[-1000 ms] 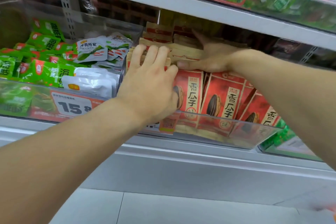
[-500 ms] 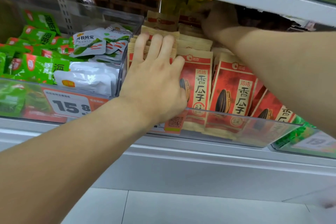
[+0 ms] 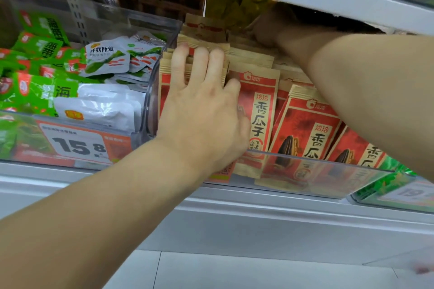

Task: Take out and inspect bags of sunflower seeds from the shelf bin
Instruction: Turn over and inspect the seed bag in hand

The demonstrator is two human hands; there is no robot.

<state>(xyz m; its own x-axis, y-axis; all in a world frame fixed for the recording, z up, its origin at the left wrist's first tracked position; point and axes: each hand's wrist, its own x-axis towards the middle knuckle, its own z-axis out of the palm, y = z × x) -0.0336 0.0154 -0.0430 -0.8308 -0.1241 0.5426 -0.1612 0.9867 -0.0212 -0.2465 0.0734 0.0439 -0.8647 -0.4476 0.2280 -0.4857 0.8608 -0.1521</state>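
I see the left hand (image 3: 202,110) laid flat, fingers straight, on sunflower seed bags (image 3: 260,110) in the clear bin (image 3: 317,171). Right hand (image 3: 270,28) at 1 o'clock, shadowed; grip indeterminate.

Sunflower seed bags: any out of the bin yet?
None visibly out. The sunflower seed bags stand upright behind the clear bin front; the left hand lies on the front row, the right hand reaches in shadow.

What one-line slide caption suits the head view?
Left hand holds front sunflower seed bags in the clear bin; right hand reaches behind.
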